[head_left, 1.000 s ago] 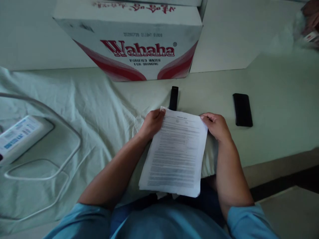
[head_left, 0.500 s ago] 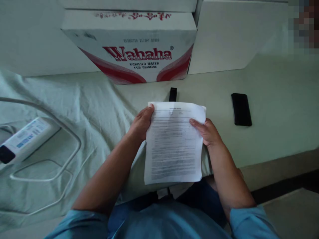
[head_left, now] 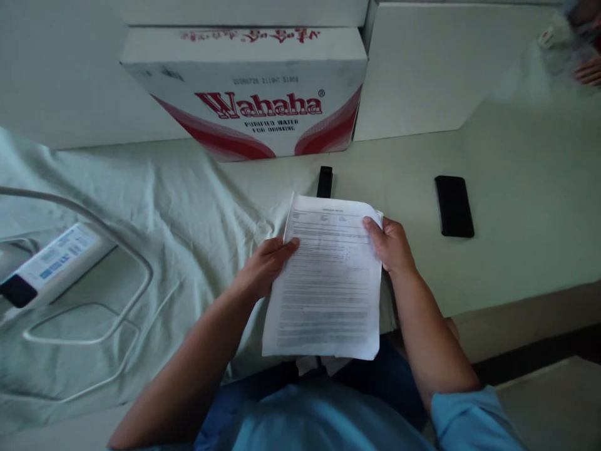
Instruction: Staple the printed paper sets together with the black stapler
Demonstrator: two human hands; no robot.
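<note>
Printed sheets of paper, seemingly a thin stack, are held up between both hands above the cloth's front edge. My left hand grips the left edge, its thumb lying on the front face. On the upper right edge, my right hand is closed with the thumb over the print; its other fingers are hidden behind the paper. Just beyond the top edge lies a small black stapler-like object, its near end covered by the paper.
A white and red Wahaha water carton stands at the back. On the right lies a black phone. A white box-shaped device and a looping white cable occupy the left. Another person's hand shows at the upper right.
My left hand has slid down the left edge from the top corner. The paper has tilted slightly and its lower edge has come nearer to me; my right hand keeps its grip.
</note>
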